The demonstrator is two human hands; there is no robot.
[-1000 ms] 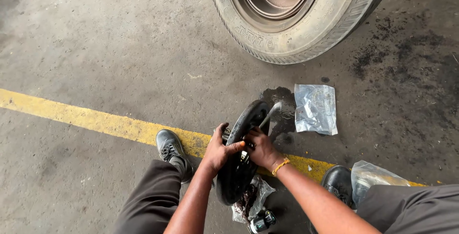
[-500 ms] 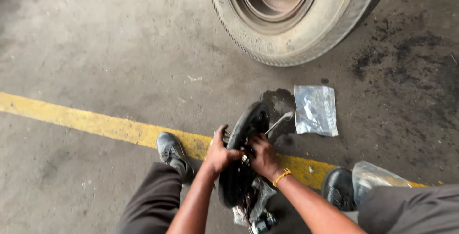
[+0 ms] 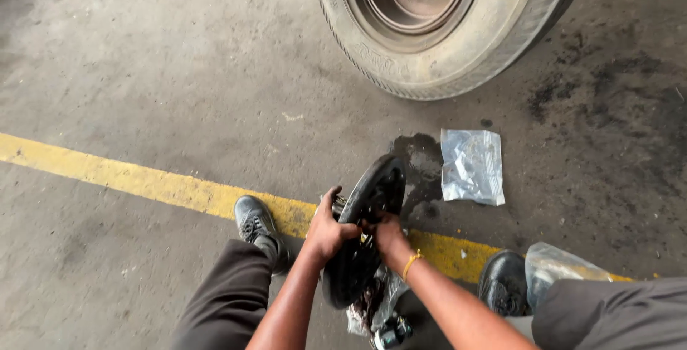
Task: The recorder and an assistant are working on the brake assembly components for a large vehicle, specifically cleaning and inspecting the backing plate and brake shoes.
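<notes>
A round black metal plate (image 3: 372,200), greasy and disc-shaped, stands on edge on the concrete floor between my feet. My left hand (image 3: 328,230) grips its left rim. On the face of the plate, near the middle, rests my right hand (image 3: 386,235), fingers curled on it; a yellow band circles that wrist. Crumpled plastic and a small dark part (image 3: 379,314) lie under the plate's lower edge.
A large worn tyre on its wheel (image 3: 444,28) stands ahead. A clear plastic bag (image 3: 471,166) lies to the right beside a dark oil stain. A yellow painted line (image 3: 143,182) crosses the floor. My black shoes (image 3: 256,222) and another plastic bag (image 3: 565,268) are close by.
The plate has tilted more to the right, and its upper edge now sits nearer the oil stain. Both hands have shifted slightly on it.
</notes>
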